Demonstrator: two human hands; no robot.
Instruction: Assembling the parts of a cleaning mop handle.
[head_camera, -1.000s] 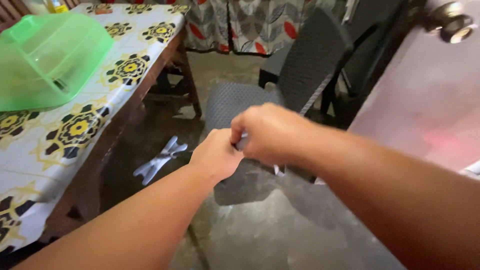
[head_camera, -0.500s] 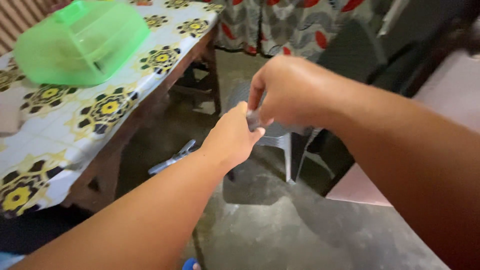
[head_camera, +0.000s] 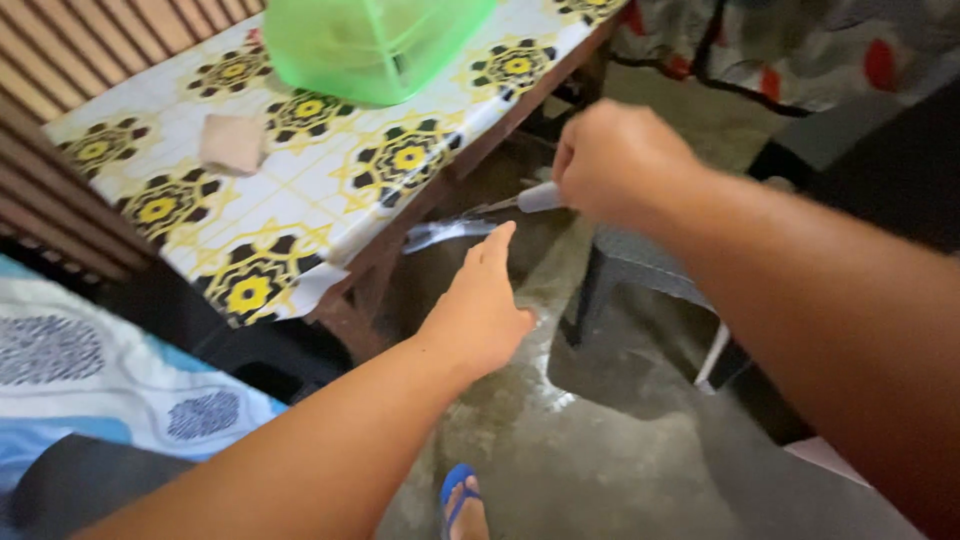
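Right hand (head_camera: 620, 160) closed around small pale cylindrical object (head_camera: 540, 197), its end poking out left of fist, above floor just right of counter edge. Left hand (head_camera: 480, 305) open, fingers straight, holding nothing, below and near that object, not touching. Counter (head_camera: 330, 190) at left, yellow-flower patterned cover; green plastic cover (head_camera: 370, 40) at far end, small tan pad (head_camera: 230, 143) beside it. Dark chair (head_camera: 640, 265) right of hands. Blue sandal (head_camera: 460, 500) on near floor.
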